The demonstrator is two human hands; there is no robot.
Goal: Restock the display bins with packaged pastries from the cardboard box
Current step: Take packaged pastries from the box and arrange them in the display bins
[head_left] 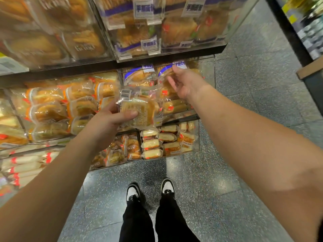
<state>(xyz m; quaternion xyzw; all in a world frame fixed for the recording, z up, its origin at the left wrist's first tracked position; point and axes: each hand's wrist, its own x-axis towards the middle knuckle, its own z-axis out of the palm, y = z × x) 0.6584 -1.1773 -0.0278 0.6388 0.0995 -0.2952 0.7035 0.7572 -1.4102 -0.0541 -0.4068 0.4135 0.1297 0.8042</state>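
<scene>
My left hand [111, 121] grips a clear-wrapped pastry pack [139, 105] with a barcode at its top left, held in front of the middle shelf. My right hand [183, 82] reaches out above and to the right of it, fingers relaxed and apart, over the right-hand clear display bin [206, 67] on that shelf. Its fingertips are close to a blue-edged pack [164, 69] lying in that bin. It holds nothing. A brown corner at the far right edge may be the cardboard box [311, 69].
Clear bins of wrapped pastries fill the shelves: orange-trimmed packs [52, 109] at left, small cakes [167, 138] in the lowest bin, blue-labelled packs [146, 32] above. My shoes [150, 189] stand on the speckled grey floor. Another dark shelf unit [300, 30] runs along the right.
</scene>
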